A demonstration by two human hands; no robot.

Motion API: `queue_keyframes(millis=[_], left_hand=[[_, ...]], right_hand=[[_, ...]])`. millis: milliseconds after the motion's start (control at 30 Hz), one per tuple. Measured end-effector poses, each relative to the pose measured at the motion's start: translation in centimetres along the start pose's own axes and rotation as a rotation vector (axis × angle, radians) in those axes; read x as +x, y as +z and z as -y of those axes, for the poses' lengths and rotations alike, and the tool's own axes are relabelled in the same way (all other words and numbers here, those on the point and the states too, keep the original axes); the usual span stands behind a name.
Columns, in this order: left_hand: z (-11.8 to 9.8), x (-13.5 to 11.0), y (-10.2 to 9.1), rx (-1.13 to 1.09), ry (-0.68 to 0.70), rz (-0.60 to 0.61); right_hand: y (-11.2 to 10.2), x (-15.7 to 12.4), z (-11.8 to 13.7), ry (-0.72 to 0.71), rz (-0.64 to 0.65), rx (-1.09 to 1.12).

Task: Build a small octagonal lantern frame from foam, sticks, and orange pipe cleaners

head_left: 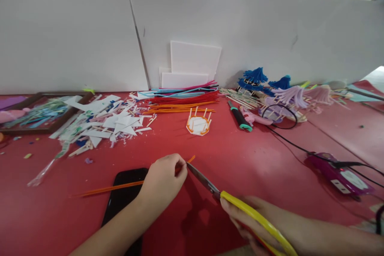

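Observation:
My left hand (163, 180) is closed in a pinch on a long orange pipe cleaner (109, 188) that trails left over a black phone (124, 198). A short orange tip (191, 159) sticks out past the fingers. My right hand (252, 220) grips yellow-handled scissors (210, 186), whose blades meet the pipe cleaner just right of my left fingertips. A small white and orange basket frame (198, 124) with upright sticks stands on the red table (240, 160) beyond the hands.
A bundle of red, orange and blue pipe cleaners (183, 102) lies at the back. White foam scraps (111, 122) are heaped on the left beside a brown tray (42, 112). A glue gun (339, 172) with black cord rests at right, tassels (270, 84) and a marker (240, 118) behind.

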State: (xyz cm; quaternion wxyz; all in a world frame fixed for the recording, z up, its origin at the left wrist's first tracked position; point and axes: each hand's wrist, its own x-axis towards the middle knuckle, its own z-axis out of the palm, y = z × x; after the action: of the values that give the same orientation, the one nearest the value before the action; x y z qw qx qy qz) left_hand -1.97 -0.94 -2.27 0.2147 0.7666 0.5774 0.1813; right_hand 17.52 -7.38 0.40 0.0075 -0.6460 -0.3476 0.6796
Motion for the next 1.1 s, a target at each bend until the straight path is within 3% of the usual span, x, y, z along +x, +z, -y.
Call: queue_keyframes(millis=[500,967,1100], left_hand=[[-0.3,-0.1,-0.2,0.016,-0.045,0.079],[-0.4,-0.3,-0.3,0.036,-0.05,0.111],[-0.6,-0.4,-0.5,0.045,-0.05,0.115]], right_hand=[[-0.7,0.3,-0.5,-0.098,0.04,-0.223],[-1.1,-0.3,-0.5,-0.164,0.027,-0.23],[-1.3,-0.2,-1.2,-0.303,0.006,-0.206]])
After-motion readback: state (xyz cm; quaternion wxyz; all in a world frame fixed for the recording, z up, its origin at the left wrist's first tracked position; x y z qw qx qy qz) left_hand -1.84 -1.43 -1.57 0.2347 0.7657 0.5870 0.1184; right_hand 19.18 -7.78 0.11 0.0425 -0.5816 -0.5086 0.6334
